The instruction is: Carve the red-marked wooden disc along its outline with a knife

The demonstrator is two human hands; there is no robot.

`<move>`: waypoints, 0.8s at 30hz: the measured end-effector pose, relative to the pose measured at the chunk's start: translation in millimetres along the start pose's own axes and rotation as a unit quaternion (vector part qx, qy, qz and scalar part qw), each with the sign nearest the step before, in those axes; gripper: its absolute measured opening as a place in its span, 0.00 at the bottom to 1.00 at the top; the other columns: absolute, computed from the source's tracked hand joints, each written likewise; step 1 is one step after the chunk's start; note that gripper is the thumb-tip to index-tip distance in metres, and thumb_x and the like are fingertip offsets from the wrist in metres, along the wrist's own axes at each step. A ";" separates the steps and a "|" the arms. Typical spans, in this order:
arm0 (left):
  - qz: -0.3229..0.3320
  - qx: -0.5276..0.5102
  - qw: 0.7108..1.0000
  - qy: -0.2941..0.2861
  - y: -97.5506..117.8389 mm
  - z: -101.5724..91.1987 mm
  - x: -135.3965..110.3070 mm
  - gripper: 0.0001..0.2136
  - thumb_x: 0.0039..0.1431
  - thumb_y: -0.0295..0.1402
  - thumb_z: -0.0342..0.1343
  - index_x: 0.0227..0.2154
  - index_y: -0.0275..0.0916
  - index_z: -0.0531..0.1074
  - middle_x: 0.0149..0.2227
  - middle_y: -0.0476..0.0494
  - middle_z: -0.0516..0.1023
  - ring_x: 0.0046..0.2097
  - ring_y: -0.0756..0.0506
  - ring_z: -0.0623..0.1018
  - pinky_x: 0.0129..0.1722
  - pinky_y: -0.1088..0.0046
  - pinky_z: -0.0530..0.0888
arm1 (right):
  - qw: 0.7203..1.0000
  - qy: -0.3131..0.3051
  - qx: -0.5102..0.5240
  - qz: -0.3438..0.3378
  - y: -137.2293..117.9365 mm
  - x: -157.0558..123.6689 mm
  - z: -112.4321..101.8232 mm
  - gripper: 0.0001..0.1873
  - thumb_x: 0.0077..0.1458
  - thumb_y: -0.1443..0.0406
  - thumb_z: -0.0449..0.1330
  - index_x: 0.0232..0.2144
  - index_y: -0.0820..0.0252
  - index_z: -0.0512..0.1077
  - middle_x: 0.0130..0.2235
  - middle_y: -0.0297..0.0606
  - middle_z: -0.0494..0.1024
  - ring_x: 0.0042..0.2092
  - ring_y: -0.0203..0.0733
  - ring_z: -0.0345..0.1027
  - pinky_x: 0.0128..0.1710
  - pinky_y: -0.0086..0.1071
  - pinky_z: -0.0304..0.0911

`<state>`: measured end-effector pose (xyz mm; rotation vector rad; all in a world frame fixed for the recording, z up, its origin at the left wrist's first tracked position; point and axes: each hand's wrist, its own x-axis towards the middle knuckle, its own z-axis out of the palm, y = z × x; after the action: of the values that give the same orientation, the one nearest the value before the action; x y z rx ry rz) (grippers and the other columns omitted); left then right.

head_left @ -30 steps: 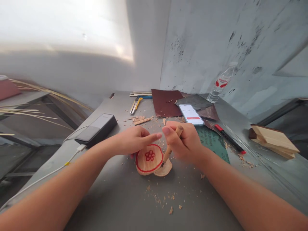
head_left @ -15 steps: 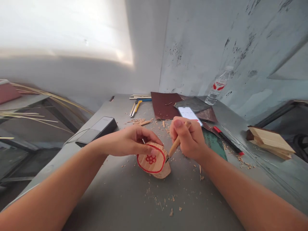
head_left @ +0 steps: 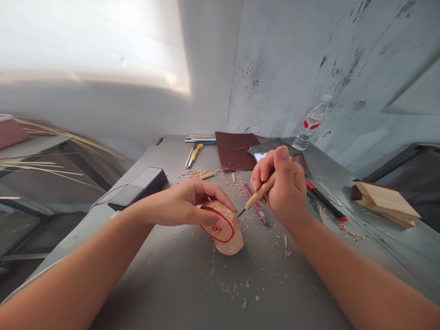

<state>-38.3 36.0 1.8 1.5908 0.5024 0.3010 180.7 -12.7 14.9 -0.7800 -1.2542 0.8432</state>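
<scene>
My left hand [head_left: 194, 204] is closed on an oval wood slab [head_left: 231, 246], thumb on its upper face and fingers around the far side. Drawn on that face are a red oval outline and a small red flower, partly hidden by the thumb. Along the slab's far edge the wood looks rough and chipped. In my right hand [head_left: 287, 185] is a wood-carving tool [head_left: 260, 191] with a pale wooden handle, gripped in a fist with the thumb up. Its thin dark metal tip points down-left at the slab's right edge, and appears to touch it.
Wood shavings [head_left: 206, 174] litter the grey table. Beyond lie a yellow-and-blue utility knife [head_left: 193, 155], brown sandpaper [head_left: 235, 151] and a partly covered phone [head_left: 260, 156]. A purple pen-like tool [head_left: 256, 206], a red-and-black marker [head_left: 326, 201], a water bottle [head_left: 312, 123], wood blocks [head_left: 387, 201] and a black box [head_left: 139, 188] surround the work.
My right hand has moved up and right with the carving tool, uncovering the purple pen-like tool. The slab has turned and tilted in my left hand, showing more of its chipped edge.
</scene>
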 end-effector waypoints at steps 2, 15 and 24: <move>-0.025 -0.023 0.999 -0.022 -0.3 1.4 0.0 0.14 0.57 0.32 0.71 0.45 0.39 0.80 0.39 0.44 0.85 0.40 0.45 0.84 0.42 0.69 0.81 | 1.000 -0.010 0.005 0.002 0.2 -1.1 0.4 0.32 0.62 0.39 0.59 0.20 0.55 0.64 0.18 0.32 0.69 0.16 0.33 0.55 0.11 0.30 0.47; -0.071 0.175 0.982 0.029 6.0 13.8 -2.4 0.29 0.41 0.39 0.78 0.43 0.45 0.70 0.41 0.49 0.78 0.44 0.42 0.77 0.41 0.69 0.73 | 0.997 -0.072 0.009 0.019 1.4 -7.3 4.3 0.32 0.63 0.41 0.61 0.20 0.57 0.65 0.20 0.32 0.69 0.16 0.31 0.57 0.10 0.26 0.50; -0.058 0.223 0.972 0.047 13.1 22.8 -4.0 0.22 0.48 0.36 0.70 0.44 0.46 0.68 0.42 0.49 0.75 0.42 0.43 0.75 0.38 0.69 0.73 | 0.999 -0.035 -0.010 0.021 1.6 -7.5 4.9 0.32 0.64 0.40 0.58 0.21 0.57 0.64 0.20 0.33 0.69 0.15 0.31 0.58 0.10 0.26 0.51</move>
<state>-28.9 13.8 13.2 1.9780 0.7722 0.1818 174.9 -18.3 10.7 -0.8017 -1.3144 0.9003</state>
